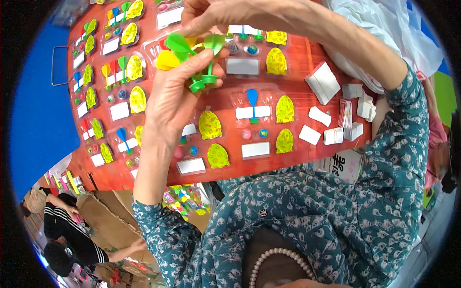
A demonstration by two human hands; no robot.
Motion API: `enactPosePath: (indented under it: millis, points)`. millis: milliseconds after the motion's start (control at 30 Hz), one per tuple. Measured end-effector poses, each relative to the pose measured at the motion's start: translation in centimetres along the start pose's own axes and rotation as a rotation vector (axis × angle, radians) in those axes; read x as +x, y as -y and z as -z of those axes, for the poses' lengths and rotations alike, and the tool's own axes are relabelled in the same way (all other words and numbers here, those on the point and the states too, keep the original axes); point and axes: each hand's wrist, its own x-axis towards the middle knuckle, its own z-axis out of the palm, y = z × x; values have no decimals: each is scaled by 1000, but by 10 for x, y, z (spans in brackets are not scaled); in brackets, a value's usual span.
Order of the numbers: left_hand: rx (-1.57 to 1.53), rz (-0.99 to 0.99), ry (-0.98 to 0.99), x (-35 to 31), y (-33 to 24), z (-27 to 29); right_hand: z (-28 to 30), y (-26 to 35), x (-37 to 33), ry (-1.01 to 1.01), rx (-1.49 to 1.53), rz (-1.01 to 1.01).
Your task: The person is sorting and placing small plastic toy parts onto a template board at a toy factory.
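My left hand [178, 86] is closed around a small bunch of toy darts, green [210, 62] and yellow [167, 61], with their green round ends pointing down. Just above it, at the top edge, my right hand [209, 15] bends its thumb and fingers together; what is between the fingertips is hidden. Both hands are over clear plastic trays on a red table [307, 53]. A nearby tray below them holds one blue dart [252, 102], a white card [256, 150], small balls and yellow patterned egg shapes [285, 109].
More filled trays stand in rows at the left, some with yellow, red and green darts [114, 70]. Stacks of white cards [323, 82] lie at the right beside a white plastic bag [384, 33]. Another person [72, 230] in black sits beyond the table at the lower left.
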Motion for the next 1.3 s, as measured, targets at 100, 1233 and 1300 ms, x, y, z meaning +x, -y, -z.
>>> enactPosePath:
  millis: [100, 1233, 1300]
  points:
    - [66, 24, 39, 2, 4, -4, -2, 21, -26, -139, -114, -108]
    - [218, -72, -216, -69, 94, -20, -42, -108, -94, -374, -246, 106]
    - [170, -80, -221, -68, 95, -19, -43, -103, -96, -354, -189, 48]
